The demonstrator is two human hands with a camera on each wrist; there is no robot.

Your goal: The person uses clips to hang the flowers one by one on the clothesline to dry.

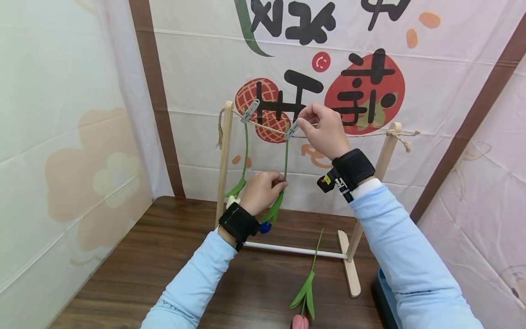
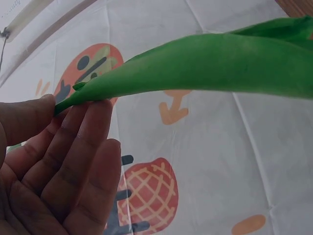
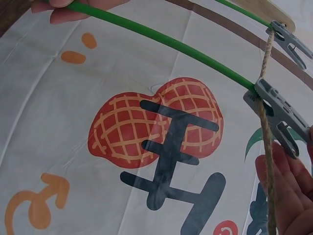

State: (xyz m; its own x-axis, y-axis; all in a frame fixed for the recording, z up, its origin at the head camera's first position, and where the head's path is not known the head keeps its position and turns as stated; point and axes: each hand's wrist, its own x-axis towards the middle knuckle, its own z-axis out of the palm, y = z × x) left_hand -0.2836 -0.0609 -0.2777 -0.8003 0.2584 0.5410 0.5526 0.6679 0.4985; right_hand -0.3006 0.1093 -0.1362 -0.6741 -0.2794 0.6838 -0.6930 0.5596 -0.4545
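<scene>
Flower stem (image 1: 286, 157) at mid-frame is pinched by the left hand (image 1: 263, 191); the right hand (image 1: 326, 131), above, pinches a grey clothespin (image 1: 292, 130) on the rope (image 1: 363, 135). Leaves (image 1: 274, 208) partly hide the blue bloom (image 1: 265, 227), the left wristband (image 1: 238, 224) screens a white flower (image 1: 233, 199), and the bottom edge cuts a pink tulip (image 1: 300, 322) on the surface (image 1: 144, 256).

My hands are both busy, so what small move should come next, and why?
Probably let the right hand ease off the gray clip while the left hand steadies the green stem: the clip's jaws appear closed on both stem and rope, so it may hold unaided.
</scene>
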